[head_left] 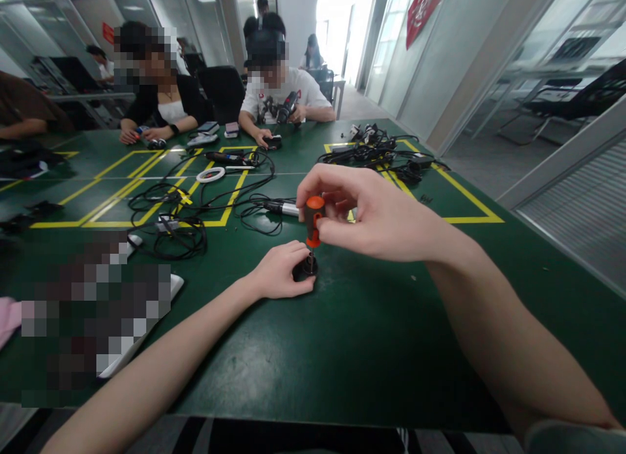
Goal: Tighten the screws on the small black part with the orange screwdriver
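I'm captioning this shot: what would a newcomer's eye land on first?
The orange-and-grey screwdriver, held upright by the right hand at mid-picture. Just below, the left hand grips a small round black part on the green table. Farther back, yellow tape lines and tangled black cables stand out.

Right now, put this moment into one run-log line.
left hand: holds small round black part on green table | right hand: grips orange-and-grey screwdriver, roughly upright, shaft at part | beyond: tangled black cables

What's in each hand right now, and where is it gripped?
Right hand: orange-and-grey screwdriver, by its handle. Left hand: small round black part, by its sides.
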`<state>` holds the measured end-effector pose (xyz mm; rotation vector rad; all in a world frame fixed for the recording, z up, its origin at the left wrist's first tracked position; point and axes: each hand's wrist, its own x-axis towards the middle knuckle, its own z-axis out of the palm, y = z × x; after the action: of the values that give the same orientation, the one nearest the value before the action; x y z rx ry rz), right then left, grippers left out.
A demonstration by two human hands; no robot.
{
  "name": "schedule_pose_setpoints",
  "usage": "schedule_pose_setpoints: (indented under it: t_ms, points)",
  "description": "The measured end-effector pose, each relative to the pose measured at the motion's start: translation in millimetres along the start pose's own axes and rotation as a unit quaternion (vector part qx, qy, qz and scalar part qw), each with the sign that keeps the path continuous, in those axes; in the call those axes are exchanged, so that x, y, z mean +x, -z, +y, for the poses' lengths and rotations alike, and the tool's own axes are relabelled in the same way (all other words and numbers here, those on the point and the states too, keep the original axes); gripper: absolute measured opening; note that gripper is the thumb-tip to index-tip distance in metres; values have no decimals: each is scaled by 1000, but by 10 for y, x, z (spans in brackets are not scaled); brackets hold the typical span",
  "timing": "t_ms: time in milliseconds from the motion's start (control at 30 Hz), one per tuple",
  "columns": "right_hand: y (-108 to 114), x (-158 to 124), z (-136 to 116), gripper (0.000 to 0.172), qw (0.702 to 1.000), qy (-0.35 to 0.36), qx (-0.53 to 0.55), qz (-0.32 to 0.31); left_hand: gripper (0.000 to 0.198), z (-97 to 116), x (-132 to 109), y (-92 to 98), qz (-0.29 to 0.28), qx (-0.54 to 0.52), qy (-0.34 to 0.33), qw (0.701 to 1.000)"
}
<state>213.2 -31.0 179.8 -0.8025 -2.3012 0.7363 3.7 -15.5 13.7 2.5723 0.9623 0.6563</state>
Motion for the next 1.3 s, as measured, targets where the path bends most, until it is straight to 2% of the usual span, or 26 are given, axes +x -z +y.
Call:
schedule_pose_setpoints:
  t_ms: [367, 467, 533, 733, 967, 1033, 1100, 1200, 1300]
  points:
    - [-19, 29, 96, 20, 995, 98, 26, -9, 16, -19, 0, -27, 14, 7, -2, 1000]
    - [-1, 19, 86, 12, 993, 113, 15, -22, 17, -28, -7, -32, 16, -21, 12, 1000]
    - [-9, 18, 79, 9, 993, 111, 23, -25, 17, -34, -11, -25, 16, -65, 27, 997]
    - [-63, 47, 106, 22, 995, 90, 42, 18, 27, -56, -5, 35, 25, -202, 106, 973]
    - [-24, 63, 195, 23, 995, 84, 49, 13, 34, -118, 11, 20, -45, -200, 83, 975]
    - [-17, 64, 212, 25, 995, 85, 58, 10, 36, -131, -4, -8, -45, -196, 68, 977]
    - [-17, 70, 227, 30, 995, 78, 65, 17, 45, -138, -21, -28, -12, -179, 37, 983]
    - [-26, 87, 248, 32, 994, 61, 85, 31, 66, -130, -15, 4, 80, -155, -15, 985]
    - [-37, 104, 265, 33, 991, 38, 127, 32, 61, -68, 58, 147, 211, -179, -28, 960]
